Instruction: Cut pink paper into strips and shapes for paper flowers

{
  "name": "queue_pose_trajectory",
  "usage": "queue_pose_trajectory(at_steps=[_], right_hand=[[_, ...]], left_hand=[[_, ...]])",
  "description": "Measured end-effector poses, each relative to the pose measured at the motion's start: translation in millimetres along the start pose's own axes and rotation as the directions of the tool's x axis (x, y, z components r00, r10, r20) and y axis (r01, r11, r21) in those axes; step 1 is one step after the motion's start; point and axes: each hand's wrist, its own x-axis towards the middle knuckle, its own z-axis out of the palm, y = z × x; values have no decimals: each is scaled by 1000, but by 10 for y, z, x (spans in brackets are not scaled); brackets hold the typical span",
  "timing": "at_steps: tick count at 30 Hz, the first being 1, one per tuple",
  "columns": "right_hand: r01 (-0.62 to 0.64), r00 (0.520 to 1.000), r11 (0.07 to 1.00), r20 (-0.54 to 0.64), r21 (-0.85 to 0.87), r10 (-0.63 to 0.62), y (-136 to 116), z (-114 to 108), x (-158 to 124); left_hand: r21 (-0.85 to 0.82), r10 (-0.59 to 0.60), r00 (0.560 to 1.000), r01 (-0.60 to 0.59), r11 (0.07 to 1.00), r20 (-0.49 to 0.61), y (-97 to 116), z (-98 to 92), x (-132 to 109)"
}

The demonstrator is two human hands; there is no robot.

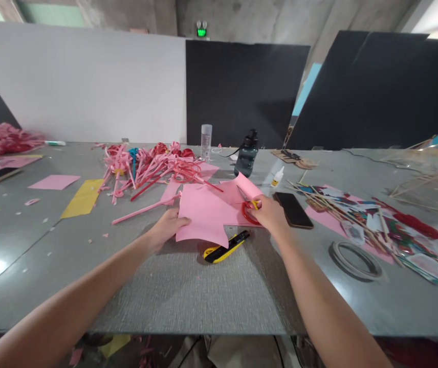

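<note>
My left hand (170,225) grips the left edge of a pink paper sheet (203,214) that lies on the grey table (188,291), its near edge lifted a little. My right hand (268,212) is closed on red-handled scissors (250,207), whose blades point up and left over the pink paper. A yellow and black utility knife (226,247) lies just in front of the sheet, between my hands.
A black phone (293,209) lies right of my right hand. Behind are a pile of pink paper rolls (146,166), a dark bottle (246,153), a clear bottle (205,141), a glue bottle (278,176). Sticks and colourful scraps (376,220) and a tape ring (355,259) lie right.
</note>
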Motion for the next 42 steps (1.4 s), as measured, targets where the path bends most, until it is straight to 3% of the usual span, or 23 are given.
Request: queue_pose_trajectory(at_steps=[7,15,27,37,42], right_hand=[[-5,1000,998,18,-66,7,-19,-85,-1],[119,989,992,95,-47,-114,-57,-130,-56],[-79,997,983,-13,163,82,-31,-240,9],[-76,993,988,95,136,63,-40,-126,4],[-11,996,989,93,150,-3,-84,-125,-27]], left_hand=[[-92,156,986,-150,984,63,-64,13,33],[-77,265,941,-286,955,-211,-111,10,132],[-93,274,940,-297,950,-204,-145,8,147],[-39,273,940,-287,957,-203,-140,-21,138],[168,342,909,-309,936,-238,-132,-124,167]])
